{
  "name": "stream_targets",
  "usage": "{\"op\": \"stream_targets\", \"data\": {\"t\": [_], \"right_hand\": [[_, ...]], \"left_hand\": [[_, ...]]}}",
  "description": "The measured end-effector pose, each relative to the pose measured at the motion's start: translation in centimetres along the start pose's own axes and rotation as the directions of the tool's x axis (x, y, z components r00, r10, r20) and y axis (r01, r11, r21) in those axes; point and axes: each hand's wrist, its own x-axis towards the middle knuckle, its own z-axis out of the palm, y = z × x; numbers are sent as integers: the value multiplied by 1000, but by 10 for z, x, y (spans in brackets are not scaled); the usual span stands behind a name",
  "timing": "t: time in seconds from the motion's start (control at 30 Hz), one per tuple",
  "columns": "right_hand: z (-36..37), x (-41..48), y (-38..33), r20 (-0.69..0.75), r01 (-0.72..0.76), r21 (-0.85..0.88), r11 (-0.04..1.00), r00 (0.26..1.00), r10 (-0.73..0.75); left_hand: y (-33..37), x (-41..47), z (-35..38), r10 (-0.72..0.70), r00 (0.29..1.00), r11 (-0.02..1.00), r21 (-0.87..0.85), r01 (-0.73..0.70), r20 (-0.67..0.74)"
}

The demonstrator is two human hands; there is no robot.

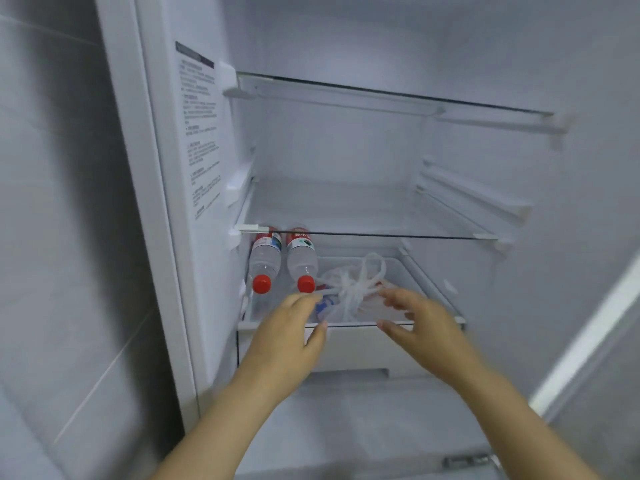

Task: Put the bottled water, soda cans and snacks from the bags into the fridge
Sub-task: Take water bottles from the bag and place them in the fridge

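Bag (353, 296): white plastic, handles knotted on top, lower centre of frame, sitting in the clear tray (437, 293) under the lower glass shelf (381, 234). It's a squat lump with no real long axis; the knot is dead centre and the loops stick up. There's something blue at its lower-left and reddish at its right, too blurred to ID.

Just left of the bag: two water bottles, left bottle (265, 261) and right bottle (302, 261). Both are on their sides, long axis front-to-back, red caps toward the camera. The right one's cap sits just beside the bag.

The hands flank the bag. Left hand (294, 323) is on its left side, fingers reaching into the gap between bag and cap. Right hand (419, 320) is on its right side, fingers splayed and thumb low. Both are spread wide, nothing visibly clamped. Motion blur hides whether the fingertips touch the plastic.

Key relation: the bag lies straight ahead, midway between both hands, up-frame from the palms, about equally near each. My read: either can take the knot. The left has less room, cap in the way.

Rest of the fridge (346, 150) visible: the upper shelf.
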Motion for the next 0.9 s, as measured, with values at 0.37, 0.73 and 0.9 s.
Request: {"op": "stream_targets", "data": {"t": [0.37, 0.73, 0.9], "right_hand": [[-122, -154, -36, -116, -175, -521, 835, 984, 133], [-227, -320, -31, -438, -578, -577, 578, 816, 378], [-263, -403, -35, -535, -698, -554, 454, 717, 448]], "left_hand": [[109, -16, 17, 443, 867, 896, -119, -427, 228], [270, -65, 71, 763, 587, 644, -408, -647, 272], [348, -111, 97, 848, 466, 524, -534, -664, 252]]}}
